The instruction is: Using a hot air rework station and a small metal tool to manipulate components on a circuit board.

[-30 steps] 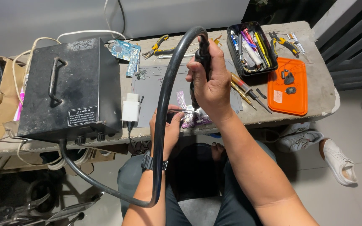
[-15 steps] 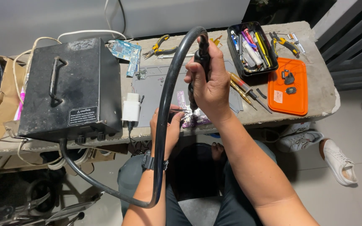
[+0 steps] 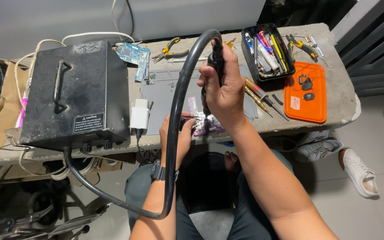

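My right hand grips a black hot-air wand, held upright with its nozzle pointing down at a purple circuit board. A thick black hose arcs from the wand's top down to the black metal station box on the left. My left hand is behind the hose and holds thin tweezers whose tips reach the purple board. The board lies at the near edge of a grey work mat.
A black tray of pens and tools and an orange lid with small parts sit right. Pliers, a blue circuit board, a white plug and screwdrivers lie around. Shoes are on the floor.
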